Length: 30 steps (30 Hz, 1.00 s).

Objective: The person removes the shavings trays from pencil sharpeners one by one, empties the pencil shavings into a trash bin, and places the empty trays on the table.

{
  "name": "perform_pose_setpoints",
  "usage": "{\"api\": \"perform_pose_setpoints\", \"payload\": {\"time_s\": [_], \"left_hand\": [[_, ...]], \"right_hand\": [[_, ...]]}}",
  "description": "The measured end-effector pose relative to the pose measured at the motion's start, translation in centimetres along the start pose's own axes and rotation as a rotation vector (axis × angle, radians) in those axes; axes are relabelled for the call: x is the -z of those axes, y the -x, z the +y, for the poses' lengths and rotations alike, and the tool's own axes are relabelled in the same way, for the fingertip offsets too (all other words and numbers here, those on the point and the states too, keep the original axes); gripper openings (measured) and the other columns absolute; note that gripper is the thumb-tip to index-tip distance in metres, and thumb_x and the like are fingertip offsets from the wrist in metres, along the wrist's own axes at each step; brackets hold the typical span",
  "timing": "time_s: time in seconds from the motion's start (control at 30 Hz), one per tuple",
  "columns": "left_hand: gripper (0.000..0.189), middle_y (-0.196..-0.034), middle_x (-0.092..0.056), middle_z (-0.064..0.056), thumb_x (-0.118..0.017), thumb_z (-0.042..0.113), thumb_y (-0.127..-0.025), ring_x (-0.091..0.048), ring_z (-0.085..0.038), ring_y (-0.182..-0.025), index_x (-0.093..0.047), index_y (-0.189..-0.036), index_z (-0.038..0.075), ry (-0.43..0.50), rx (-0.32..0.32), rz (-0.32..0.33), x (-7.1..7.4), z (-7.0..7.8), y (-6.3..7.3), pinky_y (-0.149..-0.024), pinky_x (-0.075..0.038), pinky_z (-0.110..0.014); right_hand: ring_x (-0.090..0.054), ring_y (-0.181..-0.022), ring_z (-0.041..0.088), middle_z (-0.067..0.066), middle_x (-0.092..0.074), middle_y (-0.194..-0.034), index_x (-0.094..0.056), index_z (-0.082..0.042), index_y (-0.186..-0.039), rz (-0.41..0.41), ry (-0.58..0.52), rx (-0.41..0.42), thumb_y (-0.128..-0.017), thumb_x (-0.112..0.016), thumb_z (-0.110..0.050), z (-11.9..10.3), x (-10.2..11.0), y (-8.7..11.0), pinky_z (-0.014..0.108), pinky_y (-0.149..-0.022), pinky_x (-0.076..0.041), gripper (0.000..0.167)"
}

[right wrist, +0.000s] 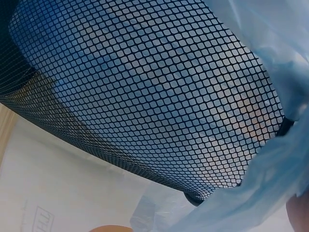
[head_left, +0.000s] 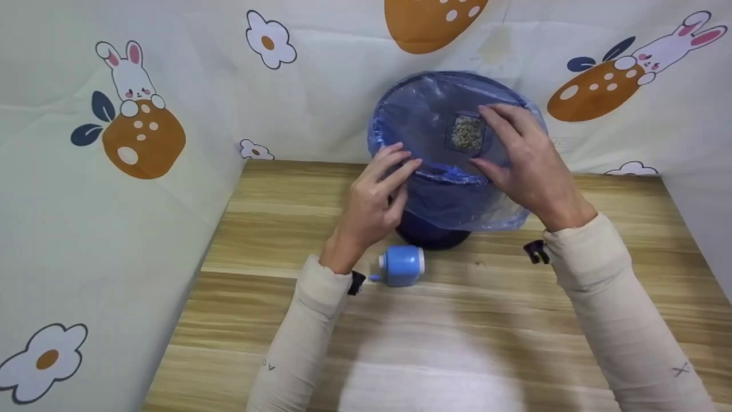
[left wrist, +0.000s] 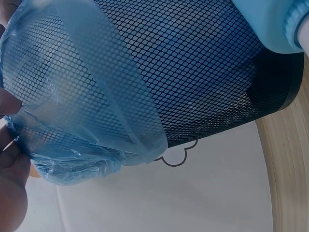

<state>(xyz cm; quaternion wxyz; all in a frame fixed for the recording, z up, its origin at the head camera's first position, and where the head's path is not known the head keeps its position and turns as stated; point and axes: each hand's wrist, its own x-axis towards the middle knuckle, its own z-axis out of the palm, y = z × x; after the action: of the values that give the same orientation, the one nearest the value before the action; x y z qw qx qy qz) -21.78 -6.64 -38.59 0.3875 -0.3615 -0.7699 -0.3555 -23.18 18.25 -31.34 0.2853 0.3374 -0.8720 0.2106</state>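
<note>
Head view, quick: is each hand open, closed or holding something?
Left hand: at the blue bag; grip cannot be told.
Right hand: holding a clear box.

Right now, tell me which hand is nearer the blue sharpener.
Left. The left hand is at the rim of the bin, just beyond the sharpener and slightly left; the right hand is farther off, over the bin's right edge.

tbh from here the bits (head_left: pixel 467 133) in the tray (head_left: pixel 449 140) over the bin (head_left: pixel 432 237) are too small to ID. Left hand (head_left: pixel 374 197) hides some bag (head_left: pixel 469 200) by the bin's rim, and head cam chops the orange print (head_left: pixel 433 27) above.
</note>
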Motion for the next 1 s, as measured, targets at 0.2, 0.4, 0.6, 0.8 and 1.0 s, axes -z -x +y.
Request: {"api": "perform_pose_setpoints", "payload": {"time_s": [0.2, 0.4, 0.6, 0.8, 1.0], "left_hand": [[0.036, -0.122, -0.064, -0.019, -0.057, -0.008, -0.089, -0.054, -0.033, -0.129, -0.069, -0.121, 0.000, -0.002, 0.009, -0.004, 0.00, -0.03, 0.05, -0.117, -0.034, -0.041], [0.036, -0.123, -0.064, -0.019, -0.057, -0.008, -0.088, -0.053, -0.033, -0.129, -0.069, -0.121, 0.000, 0.000, 0.014, -0.002, -0.03, -0.03, 0.08, -0.117, -0.034, -0.041], [0.036, -0.122, -0.064, -0.018, -0.056, -0.008, -0.089, -0.054, -0.032, -0.129, -0.070, -0.120, 0.000, -0.005, 0.013, -0.002, -0.10, -0.01, 0.07, -0.118, -0.034, -0.039], [0.036, -0.122, -0.064, -0.018, -0.056, -0.008, -0.088, -0.054, -0.032, -0.129, -0.070, -0.120, 0.000, -0.004, 0.013, 0.000, -0.10, 0.00, 0.12, -0.117, -0.034, -0.039], [0.035, -0.122, -0.064, -0.019, -0.056, -0.008, -0.089, -0.054, -0.032, -0.129, -0.069, -0.121, 0.000, -0.009, 0.015, -0.006, -0.05, -0.02, 0.09, -0.118, -0.033, -0.039]], "right_hand": [[-0.048, -0.127, 0.039, 0.026, -0.051, -0.136, -0.049, 0.005, -0.141, -0.004, 0.002, 0.015, -0.080, -0.081, -0.005, -0.11, 0.05, -0.09, 0.048, -0.106, -0.044, 0.070], [-0.047, -0.129, 0.038, 0.025, -0.050, -0.138, -0.049, 0.005, -0.142, -0.016, 0.017, 0.029, -0.081, -0.080, -0.005, -0.19, 0.09, -0.14, 0.047, -0.106, -0.044, 0.069], [-0.045, -0.131, 0.039, 0.025, -0.048, -0.140, -0.048, 0.004, -0.142, -0.003, -0.002, 0.030, -0.082, -0.079, -0.002, -0.11, -0.01, 0.02, 0.047, -0.106, -0.043, 0.068], [-0.045, -0.131, 0.038, 0.024, -0.047, -0.141, -0.048, 0.003, -0.143, -0.005, 0.014, 0.043, -0.083, -0.078, -0.002, -0.20, 0.01, 0.08, 0.048, -0.106, -0.044, 0.068], [-0.044, -0.132, 0.038, 0.024, -0.047, -0.141, -0.048, 0.003, -0.143, 0.010, 0.009, 0.036, -0.082, -0.078, -0.002, -0.28, -0.04, 0.15, 0.047, -0.107, -0.043, 0.068]]}}
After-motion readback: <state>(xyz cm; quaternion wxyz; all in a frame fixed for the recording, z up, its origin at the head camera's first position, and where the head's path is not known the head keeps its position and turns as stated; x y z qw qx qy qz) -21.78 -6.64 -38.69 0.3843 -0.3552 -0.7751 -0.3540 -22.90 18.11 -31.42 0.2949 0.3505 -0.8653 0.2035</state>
